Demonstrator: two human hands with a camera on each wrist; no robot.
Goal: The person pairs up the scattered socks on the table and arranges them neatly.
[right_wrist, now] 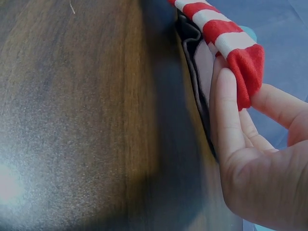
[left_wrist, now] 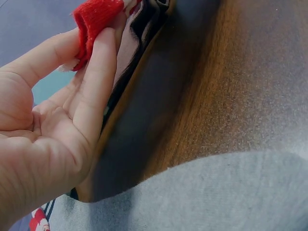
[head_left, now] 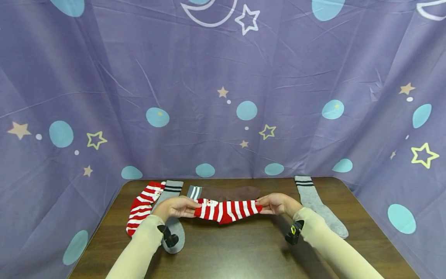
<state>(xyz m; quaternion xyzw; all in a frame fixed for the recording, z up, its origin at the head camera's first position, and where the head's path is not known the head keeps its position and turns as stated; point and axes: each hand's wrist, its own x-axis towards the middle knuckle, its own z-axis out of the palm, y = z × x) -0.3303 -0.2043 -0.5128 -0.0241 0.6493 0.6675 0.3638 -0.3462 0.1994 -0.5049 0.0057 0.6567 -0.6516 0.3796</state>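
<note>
A red-and-white striped sock (head_left: 228, 211) with a Santa face near its cuff is stretched sideways between both hands above the table. My left hand (head_left: 178, 207) pinches the red cuff (left_wrist: 98, 19) between thumb and fingers. At the other end, my right hand (head_left: 275, 204) pinches the red toe (right_wrist: 246, 72). Behind the held sock lies a brown sock (head_left: 231, 192) with a grey, white-striped cuff, partly covered by it in the head view. Below my left wrist, a grey sock (head_left: 175, 228) with black bands lies flat.
Another red-and-white striped sock (head_left: 141, 211) lies at the table's left, against the grey one. A second grey sock (head_left: 318, 205) with black bands lies at the right, partly behind my right forearm. A purple patterned curtain (head_left: 223, 97) stands around the brown wooden table (head_left: 237, 248).
</note>
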